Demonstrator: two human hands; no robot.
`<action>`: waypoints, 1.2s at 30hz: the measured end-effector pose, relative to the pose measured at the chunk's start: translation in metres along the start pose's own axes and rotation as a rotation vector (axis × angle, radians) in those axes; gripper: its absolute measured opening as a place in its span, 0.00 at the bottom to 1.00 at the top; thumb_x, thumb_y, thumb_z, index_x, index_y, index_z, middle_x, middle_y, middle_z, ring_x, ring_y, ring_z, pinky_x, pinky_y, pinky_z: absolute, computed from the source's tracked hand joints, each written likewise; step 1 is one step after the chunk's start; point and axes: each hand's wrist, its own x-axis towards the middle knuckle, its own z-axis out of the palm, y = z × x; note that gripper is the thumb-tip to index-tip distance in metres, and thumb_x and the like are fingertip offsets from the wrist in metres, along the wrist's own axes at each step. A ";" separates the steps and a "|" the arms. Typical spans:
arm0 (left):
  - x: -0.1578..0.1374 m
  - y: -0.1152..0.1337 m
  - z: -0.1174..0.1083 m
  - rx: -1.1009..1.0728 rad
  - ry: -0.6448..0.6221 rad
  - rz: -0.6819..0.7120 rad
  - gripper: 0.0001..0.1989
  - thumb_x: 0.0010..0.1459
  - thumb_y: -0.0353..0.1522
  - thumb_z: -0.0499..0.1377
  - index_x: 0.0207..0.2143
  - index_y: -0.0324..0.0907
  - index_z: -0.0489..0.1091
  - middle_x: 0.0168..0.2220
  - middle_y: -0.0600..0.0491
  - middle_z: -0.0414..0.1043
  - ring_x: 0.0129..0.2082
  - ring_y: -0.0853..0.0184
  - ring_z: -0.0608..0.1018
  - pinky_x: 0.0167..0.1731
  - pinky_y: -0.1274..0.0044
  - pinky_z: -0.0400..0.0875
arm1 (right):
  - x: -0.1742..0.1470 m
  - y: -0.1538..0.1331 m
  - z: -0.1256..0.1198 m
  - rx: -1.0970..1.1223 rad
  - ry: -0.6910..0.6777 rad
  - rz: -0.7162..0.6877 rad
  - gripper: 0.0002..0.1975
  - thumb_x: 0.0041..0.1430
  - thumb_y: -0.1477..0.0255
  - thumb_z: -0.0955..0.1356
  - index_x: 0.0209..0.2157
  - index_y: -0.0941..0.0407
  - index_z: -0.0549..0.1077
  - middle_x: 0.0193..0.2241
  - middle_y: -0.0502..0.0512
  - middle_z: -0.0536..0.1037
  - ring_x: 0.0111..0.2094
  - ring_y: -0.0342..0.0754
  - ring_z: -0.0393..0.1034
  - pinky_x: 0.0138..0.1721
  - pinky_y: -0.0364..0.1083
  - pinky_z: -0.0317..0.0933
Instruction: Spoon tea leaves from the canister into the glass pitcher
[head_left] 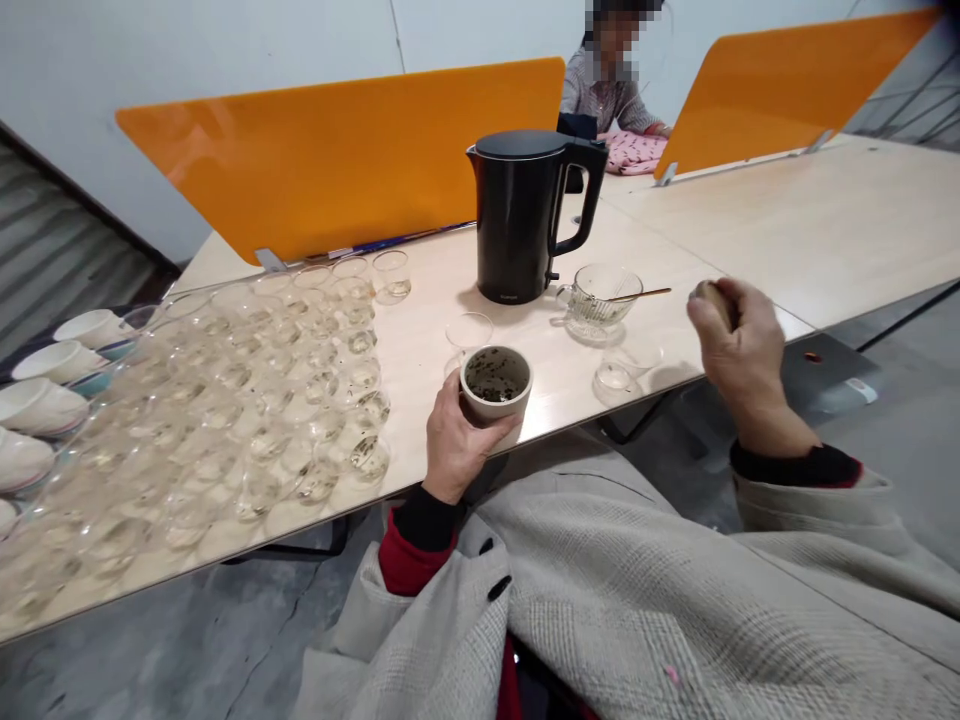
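Head-worn view, looking forward and down, close over table (420, 330)

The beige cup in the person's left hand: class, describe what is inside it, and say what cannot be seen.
The beige cup, gripped by the left hand, holds dark liquid speckled with pale flecks, seemingly leaves. That surface hides the cup's bottom and depth.

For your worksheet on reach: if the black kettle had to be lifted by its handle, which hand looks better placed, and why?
Probably the right hand. The kettle turns its handle toward that side, while the left hand is wrapped around the cup. However, the right hand is closed on a small object.
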 end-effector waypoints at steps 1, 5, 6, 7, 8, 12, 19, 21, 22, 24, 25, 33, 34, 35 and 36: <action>0.000 0.000 0.000 -0.002 0.004 0.003 0.45 0.46 0.44 0.79 0.64 0.47 0.66 0.59 0.44 0.77 0.58 0.50 0.81 0.60 0.57 0.75 | -0.001 0.014 0.004 -0.041 -0.011 0.065 0.25 0.59 0.50 0.72 0.49 0.54 0.74 0.49 0.69 0.77 0.49 0.60 0.69 0.53 0.60 0.62; -0.002 -0.003 0.000 0.003 0.017 0.017 0.46 0.47 0.47 0.78 0.64 0.47 0.66 0.59 0.43 0.77 0.58 0.50 0.81 0.60 0.56 0.75 | -0.009 0.043 0.020 -0.182 -0.135 0.148 0.22 0.52 0.51 0.76 0.38 0.52 0.72 0.40 0.65 0.76 0.43 0.59 0.67 0.51 0.59 0.62; -0.002 -0.004 0.000 0.008 0.017 0.020 0.46 0.47 0.47 0.78 0.65 0.47 0.65 0.60 0.43 0.76 0.58 0.49 0.81 0.61 0.55 0.75 | -0.012 0.045 0.023 -0.198 -0.166 0.135 0.22 0.52 0.51 0.75 0.39 0.52 0.72 0.41 0.66 0.77 0.44 0.60 0.67 0.52 0.60 0.61; -0.003 -0.005 0.000 0.012 0.013 0.021 0.47 0.47 0.47 0.78 0.65 0.47 0.65 0.60 0.43 0.76 0.59 0.49 0.80 0.61 0.54 0.75 | -0.014 0.047 0.026 -0.212 -0.197 0.116 0.23 0.53 0.51 0.75 0.41 0.53 0.73 0.43 0.68 0.77 0.46 0.61 0.67 0.53 0.61 0.61; -0.004 -0.006 0.001 0.011 0.007 0.022 0.48 0.47 0.48 0.78 0.66 0.47 0.64 0.61 0.42 0.75 0.60 0.48 0.80 0.62 0.54 0.74 | -0.016 0.048 0.028 -0.231 -0.232 0.095 0.24 0.54 0.52 0.75 0.44 0.54 0.74 0.47 0.71 0.77 0.49 0.63 0.67 0.55 0.61 0.60; -0.006 -0.007 0.001 -0.005 -0.010 0.031 0.50 0.47 0.48 0.78 0.67 0.48 0.62 0.62 0.42 0.74 0.62 0.48 0.78 0.62 0.55 0.75 | -0.017 0.049 0.033 -0.344 -0.347 0.045 0.33 0.55 0.57 0.76 0.58 0.59 0.71 0.62 0.77 0.72 0.59 0.65 0.66 0.61 0.60 0.57; -0.010 -0.001 0.001 0.043 -0.003 0.058 0.50 0.47 0.50 0.78 0.67 0.48 0.61 0.62 0.43 0.74 0.60 0.50 0.80 0.60 0.56 0.77 | 0.006 0.024 0.028 -0.256 -0.129 -0.117 0.42 0.51 0.60 0.79 0.65 0.59 0.69 0.55 0.68 0.79 0.56 0.60 0.71 0.63 0.58 0.60; -0.011 0.000 0.000 0.053 -0.002 0.081 0.50 0.47 0.51 0.77 0.67 0.48 0.61 0.61 0.43 0.74 0.59 0.50 0.80 0.60 0.56 0.77 | 0.013 0.013 0.029 -0.206 -0.132 -0.109 0.36 0.50 0.63 0.79 0.61 0.56 0.74 0.47 0.61 0.83 0.47 0.56 0.74 0.58 0.55 0.65; -0.012 0.001 0.000 0.055 -0.002 0.096 0.50 0.48 0.51 0.77 0.67 0.48 0.61 0.61 0.44 0.74 0.59 0.50 0.80 0.60 0.56 0.77 | 0.016 0.009 0.030 -0.174 -0.137 -0.103 0.31 0.51 0.65 0.78 0.58 0.56 0.77 0.43 0.58 0.84 0.44 0.54 0.74 0.56 0.54 0.66; -0.012 0.002 -0.001 0.058 -0.004 0.125 0.50 0.48 0.52 0.77 0.67 0.49 0.61 0.61 0.44 0.75 0.59 0.50 0.80 0.60 0.56 0.77 | 0.021 0.001 0.033 -0.111 -0.132 -0.094 0.21 0.53 0.68 0.75 0.50 0.55 0.83 0.37 0.57 0.85 0.39 0.52 0.74 0.52 0.52 0.68; -0.012 0.002 -0.001 0.059 -0.006 0.136 0.49 0.49 0.52 0.77 0.67 0.49 0.61 0.61 0.45 0.75 0.59 0.51 0.80 0.60 0.56 0.77 | 0.023 -0.001 0.035 -0.085 -0.123 -0.092 0.17 0.54 0.69 0.74 0.46 0.55 0.84 0.35 0.57 0.85 0.37 0.51 0.74 0.49 0.51 0.68; -0.010 0.004 -0.005 0.060 -0.032 0.120 0.49 0.48 0.51 0.77 0.68 0.50 0.62 0.63 0.44 0.74 0.61 0.50 0.78 0.61 0.55 0.76 | 0.026 -0.015 0.039 0.094 -0.109 -0.064 0.09 0.60 0.70 0.71 0.37 0.52 0.86 0.35 0.59 0.86 0.33 0.50 0.74 0.37 0.49 0.65; -0.010 0.005 -0.006 0.054 -0.038 0.106 0.49 0.47 0.51 0.77 0.67 0.50 0.62 0.62 0.45 0.75 0.61 0.50 0.79 0.61 0.55 0.76 | 0.026 -0.016 0.039 0.115 -0.100 -0.045 0.08 0.59 0.70 0.72 0.37 0.53 0.86 0.35 0.58 0.86 0.31 0.49 0.74 0.35 0.48 0.65; -0.010 0.005 -0.006 0.050 -0.042 0.091 0.50 0.47 0.50 0.78 0.67 0.50 0.63 0.62 0.45 0.75 0.61 0.50 0.79 0.61 0.55 0.76 | 0.027 -0.018 0.040 0.133 -0.086 -0.032 0.08 0.58 0.71 0.72 0.37 0.54 0.86 0.34 0.58 0.86 0.30 0.48 0.73 0.33 0.47 0.64; -0.009 0.005 -0.006 0.046 -0.043 0.078 0.50 0.46 0.50 0.78 0.67 0.50 0.63 0.62 0.44 0.75 0.61 0.50 0.79 0.61 0.55 0.76 | 0.027 -0.019 0.041 0.147 -0.082 -0.022 0.08 0.57 0.71 0.73 0.38 0.54 0.85 0.33 0.58 0.85 0.28 0.47 0.72 0.32 0.47 0.63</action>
